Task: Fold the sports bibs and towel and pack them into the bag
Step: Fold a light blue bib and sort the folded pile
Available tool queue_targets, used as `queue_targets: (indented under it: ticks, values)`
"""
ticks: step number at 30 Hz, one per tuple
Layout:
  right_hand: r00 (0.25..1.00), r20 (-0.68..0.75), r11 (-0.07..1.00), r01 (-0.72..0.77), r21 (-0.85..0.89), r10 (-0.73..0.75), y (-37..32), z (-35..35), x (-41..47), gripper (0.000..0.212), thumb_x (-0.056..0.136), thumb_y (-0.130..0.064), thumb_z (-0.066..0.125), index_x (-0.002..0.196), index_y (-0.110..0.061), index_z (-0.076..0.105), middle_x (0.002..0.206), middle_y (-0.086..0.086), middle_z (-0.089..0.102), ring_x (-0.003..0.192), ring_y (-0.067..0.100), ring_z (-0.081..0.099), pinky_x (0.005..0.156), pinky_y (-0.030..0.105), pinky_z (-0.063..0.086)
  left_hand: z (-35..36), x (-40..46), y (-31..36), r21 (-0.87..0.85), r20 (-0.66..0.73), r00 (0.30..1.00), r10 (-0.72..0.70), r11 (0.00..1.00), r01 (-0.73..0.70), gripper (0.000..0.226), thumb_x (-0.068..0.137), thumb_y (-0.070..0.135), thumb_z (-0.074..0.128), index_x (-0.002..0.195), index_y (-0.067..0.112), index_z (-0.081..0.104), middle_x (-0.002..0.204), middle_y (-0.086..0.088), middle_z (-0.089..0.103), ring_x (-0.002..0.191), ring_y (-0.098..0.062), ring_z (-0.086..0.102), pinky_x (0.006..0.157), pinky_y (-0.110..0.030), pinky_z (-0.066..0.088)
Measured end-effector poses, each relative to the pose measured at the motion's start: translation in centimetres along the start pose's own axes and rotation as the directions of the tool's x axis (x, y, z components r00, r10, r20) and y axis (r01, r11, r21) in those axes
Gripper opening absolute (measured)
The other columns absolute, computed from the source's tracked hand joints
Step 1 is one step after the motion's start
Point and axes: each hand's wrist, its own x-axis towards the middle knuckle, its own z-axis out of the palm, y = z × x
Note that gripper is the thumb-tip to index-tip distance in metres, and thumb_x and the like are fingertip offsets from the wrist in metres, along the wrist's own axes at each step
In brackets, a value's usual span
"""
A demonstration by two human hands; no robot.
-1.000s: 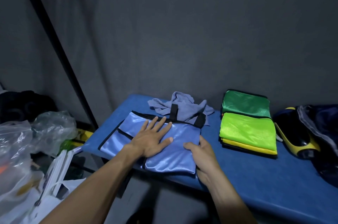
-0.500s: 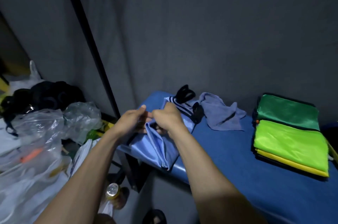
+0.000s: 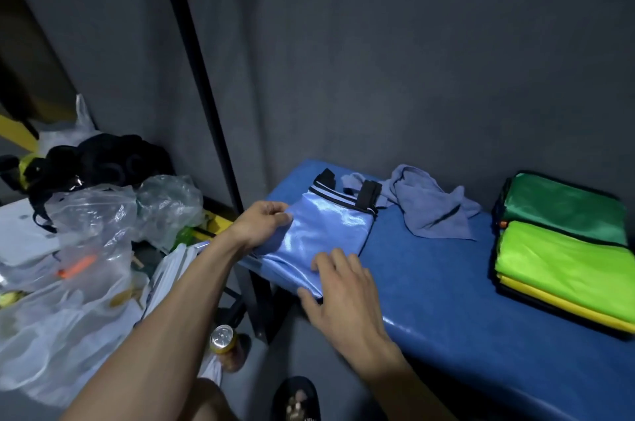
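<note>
A shiny light-blue sports bib (image 3: 326, 231) with black straps lies folded at the left end of the blue padded bench (image 3: 446, 300). My left hand (image 3: 263, 223) grips its left edge, fingers curled over the fabric. My right hand (image 3: 340, 297) rests flat on its near right corner with fingers spread. A crumpled grey-blue towel (image 3: 429, 207) lies behind the bib, by the wall. At the right sits a stack of folded bibs (image 3: 563, 248): dark green, lime green and yellow. No bag for packing is in view.
Left of the bench stand clear plastic bags (image 3: 92, 231) and a black bundle (image 3: 96, 159) on a low surface. A drink can (image 3: 223, 340) stands on the floor below the bench corner. A black pole (image 3: 206, 94) runs up along the grey wall.
The bib went from spread flat, to lifted and doubled over between both hands, to lying folded narrower now. My view has swung left, so the bag seen at the right has left the frame.
</note>
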Motion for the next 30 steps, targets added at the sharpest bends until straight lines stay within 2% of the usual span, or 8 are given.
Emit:
queue_targets:
  ticks: [5,7,10,13,18,23,26,30]
  values:
    - [0.996,-0.060,0.998,-0.062,0.016,0.063,0.6,0.5,-1.4,0.034,0.075,-0.035,0.081,0.085,-0.020,0.052,0.084,0.001,0.054,0.066,0.026,0.058,0.051,0.036,0.046,0.4,-0.8,0.2,0.011,-0.002,1.000,0.002,1.000,-0.002,0.034,0.103,0.007,0.053,0.070,0.016,0.058,0.048,0.009,0.051,0.041,-0.008,0.040,0.041,-0.018,0.034]
    - [0.995,-0.060,0.997,-0.075,0.010,0.075,0.8,0.6,-1.1,0.033,0.072,-0.023,0.082,0.085,-0.017,0.052,0.081,0.003,0.055,0.058,0.030,0.058,0.047,0.033,0.038,0.4,-0.7,0.0,0.125,-0.017,0.997,0.074,0.990,-0.072,0.023,0.103,0.013,0.055,0.083,0.014,0.067,0.065,0.004,0.066,0.056,-0.010,0.057,0.060,-0.026,0.051]
    - [0.994,-0.038,0.993,-0.105,0.060,0.107,1.3,-0.2,-0.2,0.016,0.087,-0.011,0.062,0.098,-0.013,0.052,0.095,0.009,0.057,0.071,0.042,0.060,0.055,0.039,0.038,0.3,-1.0,-0.2,0.384,-0.016,0.981,0.194,0.907,-0.173,0.026,0.098,0.035,0.054,0.097,0.014,0.070,0.089,-0.006,0.074,0.084,-0.024,0.068,0.088,-0.041,0.054]
    - [1.000,-0.001,0.998,-0.024,0.061,0.024,1.4,-0.4,0.0,0.019,0.088,-0.005,0.055,0.105,-0.013,0.050,0.098,0.010,0.056,0.074,0.045,0.058,0.058,0.044,0.039,0.7,-1.5,0.2,0.468,-0.030,0.951,0.306,0.846,-0.258,0.020,0.097,0.031,0.061,0.102,0.014,0.072,0.092,0.000,0.074,0.091,-0.022,0.069,0.088,-0.039,0.054]
    - [0.986,-0.024,0.981,0.164,-0.099,-0.167,1.5,-0.1,-0.2,0.042,0.059,-0.008,0.083,0.084,-0.020,0.051,0.071,-0.002,0.050,0.043,0.029,0.049,0.042,0.028,0.018,0.6,-1.4,-0.7,0.533,-0.157,0.909,0.385,0.808,-0.250,0.035,0.092,0.027,0.074,0.125,0.017,0.069,0.094,0.005,0.067,0.084,-0.017,0.062,0.081,-0.029,0.048]
    - [0.959,-0.146,0.970,0.238,-0.044,-0.242,2.5,1.0,-0.9,0.027,0.074,-0.016,0.078,0.085,-0.018,0.054,0.083,0.000,0.049,0.069,0.026,0.050,0.054,0.033,0.042,0.8,-1.8,-1.8,0.661,-0.119,0.899,0.421,0.710,-0.245,0.041,0.096,0.039,0.066,0.133,0.023,0.059,0.116,0.001,0.063,0.101,-0.023,0.064,0.085,-0.037,0.052]
    - [0.959,-0.095,0.962,0.263,-0.069,-0.268,3.0,0.6,-1.4,0.029,0.078,-0.031,0.074,0.092,-0.021,0.051,0.100,-0.002,0.051,0.087,0.025,0.049,0.068,0.037,0.043,0.0,-2.3,-1.0,0.637,-0.094,0.860,0.501,0.694,-0.335,0.027,0.088,0.027,0.074,0.112,0.028,0.062,0.106,0.005,0.055,0.090,-0.018,0.061,0.079,-0.039,0.053]
    - [0.954,-0.082,0.955,0.281,-0.096,-0.289,3.6,0.9,-1.9,0.024,0.081,-0.032,0.069,0.100,-0.024,0.056,0.108,-0.006,0.055,0.100,0.023,0.054,0.080,0.037,0.044,-1.3,-3.7,0.4,0.579,0.196,0.865,0.463,0.657,-0.483,0.011,0.080,0.036,0.077,0.089,0.033,0.071,0.091,0.013,0.066,0.084,-0.006,0.064,0.079,-0.039,0.055]
